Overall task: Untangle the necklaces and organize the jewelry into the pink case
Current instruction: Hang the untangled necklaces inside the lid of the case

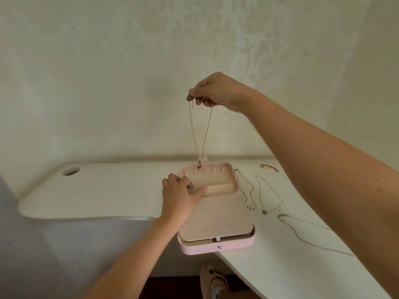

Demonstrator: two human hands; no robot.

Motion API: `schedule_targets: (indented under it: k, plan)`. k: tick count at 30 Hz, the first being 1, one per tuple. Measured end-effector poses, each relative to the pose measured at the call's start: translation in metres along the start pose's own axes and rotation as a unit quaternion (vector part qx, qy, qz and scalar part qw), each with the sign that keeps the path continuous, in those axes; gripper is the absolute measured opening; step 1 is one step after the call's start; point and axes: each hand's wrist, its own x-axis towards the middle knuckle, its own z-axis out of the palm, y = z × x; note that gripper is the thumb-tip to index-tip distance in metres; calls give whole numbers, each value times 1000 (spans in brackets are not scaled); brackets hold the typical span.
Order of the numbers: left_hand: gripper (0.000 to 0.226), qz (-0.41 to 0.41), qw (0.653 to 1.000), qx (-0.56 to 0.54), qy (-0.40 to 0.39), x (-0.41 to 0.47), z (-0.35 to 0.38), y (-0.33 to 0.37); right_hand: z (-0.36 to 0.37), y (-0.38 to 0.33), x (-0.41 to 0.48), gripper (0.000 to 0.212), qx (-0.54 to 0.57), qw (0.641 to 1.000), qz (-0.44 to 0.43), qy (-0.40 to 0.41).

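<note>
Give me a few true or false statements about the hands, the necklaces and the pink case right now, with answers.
1. The right hand pinches dangling chains above the pink case. True.
2. The pink case is closed. False: it lies open on the white table.
3. The left hand touches the pink case. True.
4. All the jewelry is already inside the case. False: loose necklaces lie on the table to the right of the case.
</note>
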Motion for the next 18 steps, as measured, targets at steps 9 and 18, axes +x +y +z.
schedule_targets:
  k: [9,18]
  plan:
    - [35,47,994,-62,80,-3,2,-4,11,10,9,18,29,998,-7,-55]
    - [33,74,988,-61,125,-6,3,-6,25,19,9,16,-11,998,-19,-65]
